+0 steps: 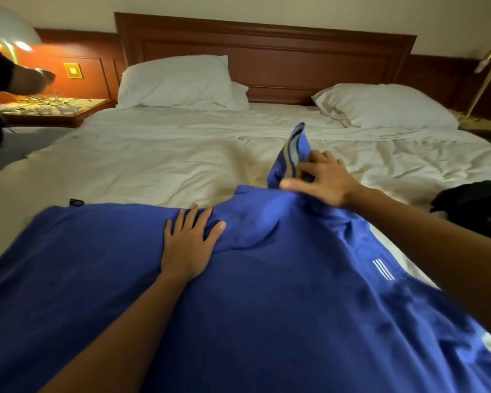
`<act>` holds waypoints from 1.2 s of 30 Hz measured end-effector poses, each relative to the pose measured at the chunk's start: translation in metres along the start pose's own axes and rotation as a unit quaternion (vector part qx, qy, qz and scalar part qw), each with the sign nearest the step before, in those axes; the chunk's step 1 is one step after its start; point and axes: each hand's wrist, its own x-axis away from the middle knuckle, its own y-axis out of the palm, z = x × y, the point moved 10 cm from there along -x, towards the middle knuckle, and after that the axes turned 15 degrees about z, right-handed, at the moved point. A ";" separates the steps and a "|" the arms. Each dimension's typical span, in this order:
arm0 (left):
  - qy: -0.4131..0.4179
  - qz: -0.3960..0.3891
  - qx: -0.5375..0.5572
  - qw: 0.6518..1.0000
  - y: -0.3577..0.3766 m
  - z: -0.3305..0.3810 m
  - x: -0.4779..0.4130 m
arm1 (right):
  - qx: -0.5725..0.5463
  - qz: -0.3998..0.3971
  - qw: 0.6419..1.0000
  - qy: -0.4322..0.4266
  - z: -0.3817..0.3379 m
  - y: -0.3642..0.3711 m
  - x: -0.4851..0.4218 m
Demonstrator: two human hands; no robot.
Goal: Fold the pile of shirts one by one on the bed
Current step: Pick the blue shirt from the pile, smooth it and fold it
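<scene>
- Across the near edge of the bed (pixel 153 154), a blue shirt (pixel 267 307) of smooth, faintly glossy fabric is spread over the creased white sheet; its lower part is cut off by the bottom of the view.
- The left hand (pixel 189 245) is laid flat on the shirt's upper middle, fingers straight and spread, with nothing gripped.
- One sleeve (pixel 291 148), trimmed with grey and dark bands, is pinched between the thumb and curled fingers of the right hand (pixel 326 180) and is held up off the sheet in a pointed fold.
- Three short white stripes (pixel 382 269) are seen on the shirt toward the bed's right edge.
- At the right edge a dark heap of cloth (pixel 471 199) is partly cut off; its garments cannot be made out.
- At the head edge a plump left pillow (pixel 176 80) and a flatter right pillow (pixel 386 106) are set against a panelled wooden headboard (pixel 267 49).
- Beside the left edge a nightstand (pixel 54 109) strewn with tangled cables is blurred, and another person's arm (pixel 26 78) is stretched over it, mostly out of view.
</scene>
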 end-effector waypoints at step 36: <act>-0.006 -0.040 -0.067 0.997 0.020 -0.005 -0.017 | 0.223 -0.140 0.955 0.137 0.090 0.098 0.027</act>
